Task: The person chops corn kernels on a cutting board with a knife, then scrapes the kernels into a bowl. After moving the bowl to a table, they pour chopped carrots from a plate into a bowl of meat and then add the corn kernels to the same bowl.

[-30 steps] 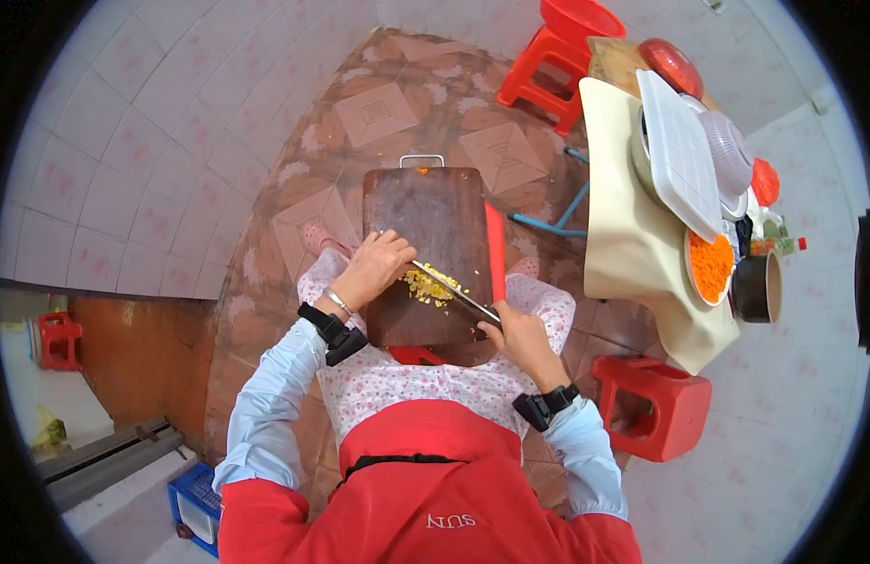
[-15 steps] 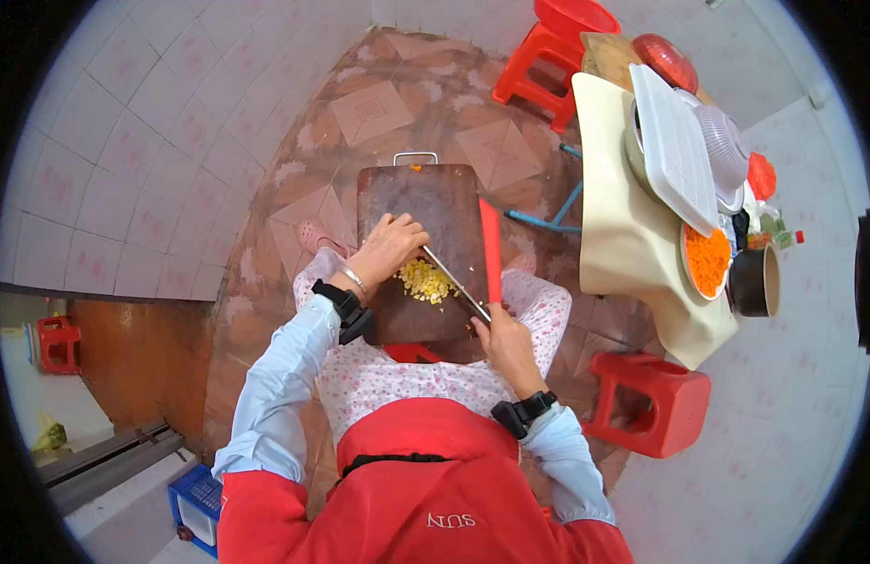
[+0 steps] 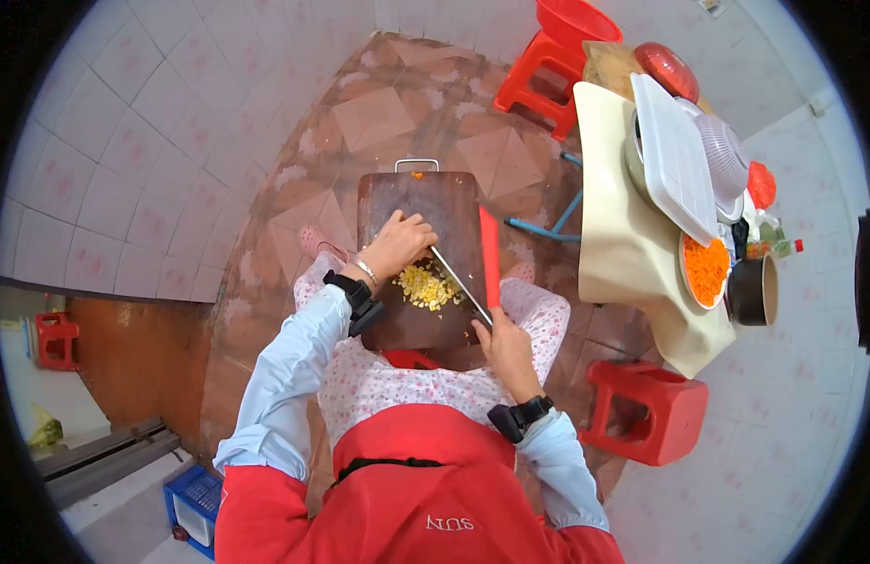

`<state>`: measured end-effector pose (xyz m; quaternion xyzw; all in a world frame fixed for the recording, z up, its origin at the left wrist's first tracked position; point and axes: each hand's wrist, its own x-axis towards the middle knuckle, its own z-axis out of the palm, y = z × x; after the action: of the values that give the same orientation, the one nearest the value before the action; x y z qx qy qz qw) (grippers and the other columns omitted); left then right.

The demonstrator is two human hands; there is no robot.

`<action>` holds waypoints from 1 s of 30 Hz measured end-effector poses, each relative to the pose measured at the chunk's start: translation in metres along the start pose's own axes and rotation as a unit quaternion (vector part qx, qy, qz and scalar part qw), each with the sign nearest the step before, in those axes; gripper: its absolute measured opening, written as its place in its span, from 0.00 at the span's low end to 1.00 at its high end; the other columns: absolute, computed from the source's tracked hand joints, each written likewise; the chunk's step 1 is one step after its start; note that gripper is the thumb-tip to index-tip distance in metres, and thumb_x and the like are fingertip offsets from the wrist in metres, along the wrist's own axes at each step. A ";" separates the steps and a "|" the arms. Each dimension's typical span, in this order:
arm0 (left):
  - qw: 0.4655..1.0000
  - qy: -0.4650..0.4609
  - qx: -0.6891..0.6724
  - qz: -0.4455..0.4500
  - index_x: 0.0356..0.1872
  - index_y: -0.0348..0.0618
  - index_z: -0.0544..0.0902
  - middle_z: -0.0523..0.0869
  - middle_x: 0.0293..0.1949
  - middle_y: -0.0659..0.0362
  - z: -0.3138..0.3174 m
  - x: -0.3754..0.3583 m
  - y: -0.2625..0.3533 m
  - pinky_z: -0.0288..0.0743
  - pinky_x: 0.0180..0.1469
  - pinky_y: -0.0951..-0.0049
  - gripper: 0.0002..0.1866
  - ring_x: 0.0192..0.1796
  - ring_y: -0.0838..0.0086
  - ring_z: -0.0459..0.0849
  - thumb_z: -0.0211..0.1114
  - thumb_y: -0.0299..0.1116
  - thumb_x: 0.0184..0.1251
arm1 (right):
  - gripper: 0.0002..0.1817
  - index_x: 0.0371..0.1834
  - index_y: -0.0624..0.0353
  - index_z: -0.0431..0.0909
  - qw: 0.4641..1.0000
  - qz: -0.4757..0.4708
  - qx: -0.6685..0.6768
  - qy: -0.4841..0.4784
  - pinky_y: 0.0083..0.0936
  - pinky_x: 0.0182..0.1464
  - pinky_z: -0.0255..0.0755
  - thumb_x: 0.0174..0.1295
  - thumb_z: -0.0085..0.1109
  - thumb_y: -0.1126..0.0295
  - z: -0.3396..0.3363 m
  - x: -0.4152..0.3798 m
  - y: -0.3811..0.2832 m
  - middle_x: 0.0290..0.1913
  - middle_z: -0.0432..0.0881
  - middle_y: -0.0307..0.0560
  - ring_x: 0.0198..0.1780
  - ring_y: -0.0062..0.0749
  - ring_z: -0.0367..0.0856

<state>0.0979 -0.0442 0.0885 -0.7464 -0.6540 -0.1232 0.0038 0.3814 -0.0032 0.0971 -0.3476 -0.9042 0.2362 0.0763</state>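
Observation:
A dark cutting board (image 3: 421,197) with a metal handle at its far end lies in front of me, above my lap. Chopped yellow bits (image 3: 424,286) are heaped on its middle. A knife (image 3: 461,286) crosses the board diagonally, its edge at the right side of the heap. My right hand (image 3: 508,350) is closed round the knife's near end, by the board's right edge. At the far end of the blade, my left hand (image 3: 399,246) has its fingers pressed together on the knife, left of and beyond the bits.
On the right, a cloth-covered table (image 3: 613,235) holds a bowl of shredded orange food (image 3: 705,273), a white lid (image 3: 673,155) and a dark pot (image 3: 753,291). Red stools (image 3: 656,414) stand below and beyond it (image 3: 540,80). A red strip (image 3: 490,254) borders the board.
The left hand and the knife's far end have shifted slightly right. Both hands still hold the knife, and the whole view has tilted slightly.

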 end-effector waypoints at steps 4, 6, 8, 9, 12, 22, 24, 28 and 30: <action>1.000 0.013 -0.008 -0.010 0.31 0.52 0.80 0.80 0.34 0.67 -0.007 -0.003 0.002 0.64 0.47 0.68 0.06 0.45 0.73 0.76 0.67 0.37 0.56 | 0.16 0.40 0.63 0.70 1.000 -0.004 0.019 0.006 0.47 0.27 0.74 0.63 0.60 0.60 -0.003 -0.002 -0.003 0.28 0.81 0.62 0.27 0.58 0.81; 1.000 0.016 -0.001 -0.014 0.31 0.52 0.80 0.80 0.34 0.67 -0.003 -0.010 0.000 0.64 0.47 0.67 0.06 0.46 0.73 0.76 0.67 0.37 0.56 | 0.16 0.40 0.63 0.70 1.000 -0.010 0.018 -0.001 0.47 0.27 0.74 0.63 0.60 0.60 0.004 -0.001 -0.004 0.27 0.81 0.62 0.27 0.58 0.81; 1.000 -0.001 0.000 -0.027 0.31 0.51 0.80 0.80 0.34 0.66 0.006 -0.012 -0.003 0.64 0.49 0.66 0.06 0.46 0.72 0.76 0.67 0.37 0.56 | 0.16 0.38 0.62 0.69 1.000 -0.003 0.001 -0.020 0.47 0.27 0.74 0.64 0.59 0.60 0.010 0.001 -0.002 0.29 0.81 0.61 0.27 0.58 0.81; 1.000 -0.003 -0.002 -0.026 0.31 0.51 0.80 0.80 0.34 0.66 0.002 -0.011 0.000 0.64 0.49 0.66 0.06 0.46 0.72 0.76 0.67 0.37 0.56 | 0.15 0.36 0.61 0.68 1.000 -0.009 0.001 -0.019 0.47 0.27 0.73 0.64 0.59 0.60 0.007 0.002 -0.003 0.29 0.81 0.61 0.27 0.58 0.81; 0.999 -0.017 -0.005 -0.034 0.31 0.51 0.80 0.81 0.34 0.66 -0.011 -0.012 0.002 0.64 0.49 0.67 0.06 0.46 0.72 0.76 0.67 0.37 0.56 | 0.15 0.35 0.61 0.68 1.000 -0.019 0.017 -0.002 0.47 0.26 0.73 0.64 0.59 0.60 -0.003 0.001 -0.009 0.27 0.80 0.60 0.27 0.58 0.81; 0.999 0.006 0.002 -0.047 0.30 0.51 0.80 0.81 0.33 0.66 -0.012 -0.019 0.003 0.64 0.47 0.66 0.05 0.45 0.72 0.76 0.67 0.37 0.55 | 0.15 0.36 0.61 0.68 0.999 -0.032 0.015 -0.020 0.47 0.26 0.73 0.64 0.59 0.60 -0.002 0.005 -0.007 0.27 0.80 0.61 0.26 0.59 0.81; 0.999 0.006 0.001 -0.050 0.30 0.51 0.80 0.81 0.33 0.66 -0.014 -0.020 0.007 0.64 0.47 0.66 0.05 0.45 0.72 0.76 0.67 0.37 0.55 | 0.15 0.36 0.61 0.69 0.999 -0.039 0.027 0.002 0.47 0.26 0.73 0.64 0.58 0.60 -0.005 0.001 -0.009 0.26 0.80 0.61 0.27 0.59 0.81; 0.999 0.013 -0.009 -0.042 0.30 0.52 0.80 0.81 0.33 0.67 0.001 -0.019 0.004 0.63 0.47 0.67 0.06 0.45 0.73 0.76 0.68 0.37 0.55 | 0.15 0.36 0.62 0.69 0.999 -0.022 -0.012 -0.023 0.47 0.26 0.73 0.64 0.58 0.60 0.004 0.003 -0.004 0.27 0.80 0.61 0.26 0.58 0.81; 0.999 0.013 -0.010 -0.039 0.31 0.52 0.80 0.80 0.34 0.67 0.002 -0.017 0.003 0.62 0.47 0.68 0.06 0.45 0.73 0.75 0.68 0.36 0.55 | 0.15 0.36 0.61 0.69 1.000 -0.023 0.008 -0.017 0.47 0.26 0.73 0.64 0.59 0.60 0.003 0.003 -0.004 0.26 0.80 0.61 0.26 0.58 0.81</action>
<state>0.0997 -0.0606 0.0841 -0.7187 -0.6811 -0.1398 -0.0003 0.3764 -0.0050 0.0965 -0.3219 -0.9112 0.2477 0.0689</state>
